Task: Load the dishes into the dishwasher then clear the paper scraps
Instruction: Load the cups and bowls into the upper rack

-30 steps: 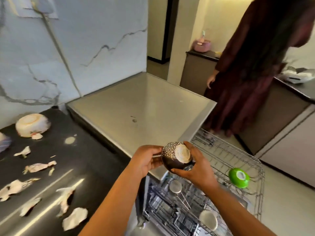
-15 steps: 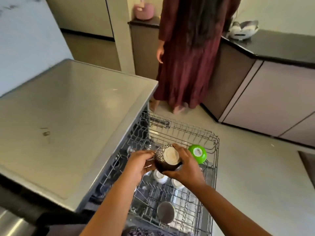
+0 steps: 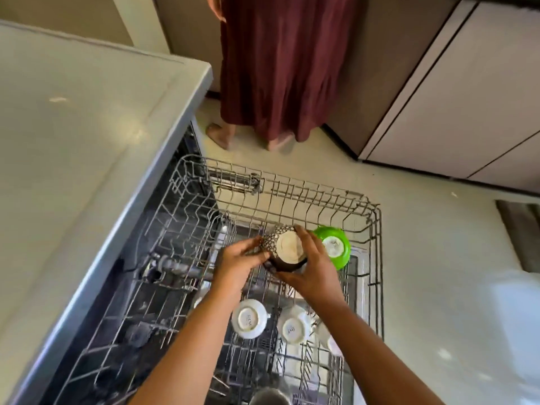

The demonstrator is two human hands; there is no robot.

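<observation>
- Presently, item 1: patterned bowl, dark w/ speckled wall and pale foot ring. It is held base up, mouth down, over the far part of the rack.
- Grip: the bowl is clasped from both sides. The left hand is curled on its left wall; the right hand is wrapped round the right and near wall. Nothing else is held.
- Key relation: the bowl is round, so no long axis. The free tines are judged to lie straight below. A green bowl sits inverted just beside it on the right, so the rt hand is nearer and a knock is the risk.
- White cups: inverted, in the nearer part of the rack, by the forearms.
- Writing: small marks are seen on cup bases and the green bowl base, too blurred to be read.
- Bkgd: grey table at left; a person in a maroon dress beyond.
</observation>
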